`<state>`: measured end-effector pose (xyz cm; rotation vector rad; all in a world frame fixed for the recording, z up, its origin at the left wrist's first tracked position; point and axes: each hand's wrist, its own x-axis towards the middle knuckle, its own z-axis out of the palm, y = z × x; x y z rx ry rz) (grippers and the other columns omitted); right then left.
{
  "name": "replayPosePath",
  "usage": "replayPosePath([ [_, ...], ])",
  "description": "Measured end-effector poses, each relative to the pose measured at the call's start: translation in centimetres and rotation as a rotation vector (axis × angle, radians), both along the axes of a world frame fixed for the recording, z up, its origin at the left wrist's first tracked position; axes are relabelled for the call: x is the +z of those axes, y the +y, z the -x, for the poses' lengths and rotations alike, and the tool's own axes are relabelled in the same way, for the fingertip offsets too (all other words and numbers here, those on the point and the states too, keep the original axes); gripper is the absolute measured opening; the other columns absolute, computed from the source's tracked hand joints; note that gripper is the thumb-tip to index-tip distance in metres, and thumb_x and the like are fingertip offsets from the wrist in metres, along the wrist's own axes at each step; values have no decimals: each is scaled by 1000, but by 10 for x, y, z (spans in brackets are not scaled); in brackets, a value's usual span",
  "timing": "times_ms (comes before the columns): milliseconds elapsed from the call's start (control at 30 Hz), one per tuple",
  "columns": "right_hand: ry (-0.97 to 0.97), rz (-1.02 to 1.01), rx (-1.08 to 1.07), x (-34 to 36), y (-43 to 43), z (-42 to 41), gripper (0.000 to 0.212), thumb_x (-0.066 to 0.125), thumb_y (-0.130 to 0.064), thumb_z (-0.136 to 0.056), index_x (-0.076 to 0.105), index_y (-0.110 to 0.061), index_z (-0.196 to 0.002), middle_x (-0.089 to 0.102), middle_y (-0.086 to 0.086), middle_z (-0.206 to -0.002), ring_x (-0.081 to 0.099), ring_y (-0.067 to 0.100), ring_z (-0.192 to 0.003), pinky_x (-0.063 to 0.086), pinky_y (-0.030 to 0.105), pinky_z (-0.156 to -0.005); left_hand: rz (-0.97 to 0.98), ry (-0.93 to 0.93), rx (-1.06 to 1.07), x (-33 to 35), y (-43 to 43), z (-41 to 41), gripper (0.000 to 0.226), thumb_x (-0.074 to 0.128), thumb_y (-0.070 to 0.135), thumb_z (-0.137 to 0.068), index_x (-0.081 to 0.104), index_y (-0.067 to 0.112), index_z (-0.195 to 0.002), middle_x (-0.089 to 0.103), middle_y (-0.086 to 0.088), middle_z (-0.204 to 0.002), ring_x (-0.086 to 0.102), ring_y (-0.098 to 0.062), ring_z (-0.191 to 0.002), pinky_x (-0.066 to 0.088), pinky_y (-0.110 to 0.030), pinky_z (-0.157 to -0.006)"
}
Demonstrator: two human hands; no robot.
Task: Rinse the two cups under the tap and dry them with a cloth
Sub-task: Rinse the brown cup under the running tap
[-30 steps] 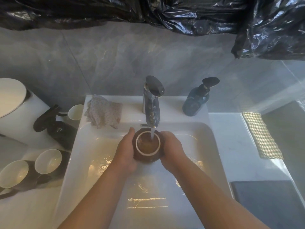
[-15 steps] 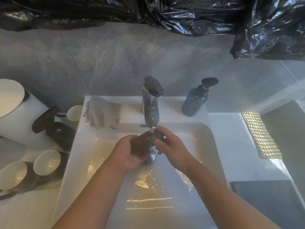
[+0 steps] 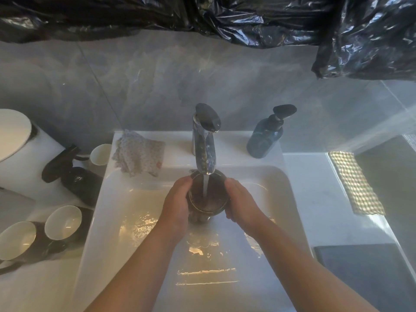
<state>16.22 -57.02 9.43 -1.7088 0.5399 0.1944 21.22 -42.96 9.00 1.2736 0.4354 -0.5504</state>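
Observation:
A dark cup (image 3: 208, 197) is held upright over the white sink (image 3: 117, 199), directly under the chrome tap (image 3: 204, 140). Water streams from the spout into the cup. My left hand (image 3: 177, 203) wraps its left side and my right hand (image 3: 240, 201) presses its right side. A patterned cloth (image 3: 138, 154) lies crumpled on the sink's back left ledge. Two dark cups with white insides (image 3: 63, 221) (image 3: 16, 239) stand on the counter at the left, and a small white cup (image 3: 101, 154) stands behind them.
A dark blue pump bottle (image 3: 265, 138) stands on the ledge right of the tap. A black spray bottle (image 3: 74, 174) and a white bin (image 3: 18, 143) sit left of the sink. A checked cloth (image 3: 355, 183) and a dark mat (image 3: 364, 273) lie on the right counter.
The cup was upright filling, then tipped on its side and emptied into the basin. Now it is upright under the stream again, held from both sides.

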Motion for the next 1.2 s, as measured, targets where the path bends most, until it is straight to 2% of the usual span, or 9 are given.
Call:
replayPosePath([
  [167, -58, -96, -28, -3, 3, 3, 39, 34, -35, -103, 66, -19, -118, 62, 1, -87, 51, 11, -62, 40, 17, -46, -20, 31, 45, -2, 1, 0, 29, 47, 21, -101, 73, 14, -90, 74, -16, -97, 68, -32, -92, 54, -47, -88],
  [233, -109, -138, -34, -2, 4, 4, 34, 39, -27, -105, 67, -18, -121, 66, 3, -92, 53, 7, -62, 41, 14, -48, -13, 53, 52, -1, 1, -1, 30, 47, 22, -101, 72, 10, -90, 73, -17, -94, 67, -31, -85, 54, -43, -79],
  [333, -141, -107, -50, 2, 7, 3, 42, 43, -38, -94, 67, -14, -118, 65, 2, -84, 55, 13, -65, 40, 12, -49, -4, 75, 10, -2, -1, -1, 40, 39, 25, -106, 71, 8, -88, 75, -14, -83, 69, -30, -76, 55, -42, -72],
  [467, -155, -75, -61, 4, 8, 0, 50, 43, -44, -89, 66, -10, -118, 61, -4, -77, 53, 7, -61, 41, 12, -49, -33, 104, -60, 1, -1, 1, 48, 32, 28, -109, 73, 11, -91, 77, -15, -89, 69, -36, -92, 54, -62, -91],
  [633, -147, -85, -68, 3, 8, 0, 35, 45, -30, -103, 66, -6, -118, 60, -11, -74, 56, -2, -58, 42, 9, -48, -144, 74, -107, -2, 0, 1, 46, 33, 34, -107, 72, 15, -90, 74, -18, -97, 70, -41, -96, 54, -67, -88],
  [700, -145, -116, -88, 3, 9, -1, 33, 43, -25, -104, 68, -6, -113, 60, -14, -67, 55, -3, -53, 40, 9, -47, -224, 30, -119, -5, 1, 0, 44, 34, 36, -105, 72, 17, -93, 74, -16, -98, 71, -39, -90, 63, -52, -68],
  [800, -114, -163, -73, 0, 14, -1, 44, 37, -37, -93, 69, -14, -112, 60, -9, -66, 50, 4, -48, 37, 20, -42, -336, -76, -145, -4, 5, -1, 38, 39, 36, -103, 70, 18, -90, 72, -12, -92, 69, -32, -72, 46, -24, -40],
  [1000, 97, -181, -120, -7, 19, -4, 43, 26, -29, -104, 62, -7, -110, 63, 5, -60, 52, 21, -41, 40, 22, -39, -450, -319, -152, -1, 10, 5, 26, 43, 40, -91, 62, 28, -77, 67, 3, -79, 65, -28, -87, 51, -43, -68],
  [1200, 212, -275, -189, -9, 24, -6, 53, 22, -38, -107, 63, -8, -92, 65, 7, -58, 54, 20, -39, 40, 23, -42, -435, -473, -193, 6, 8, 13, 21, 43, 41, -96, 63, 37, -94, 69, 25, -87, 64, 1, -79, 47, -15, -61],
])
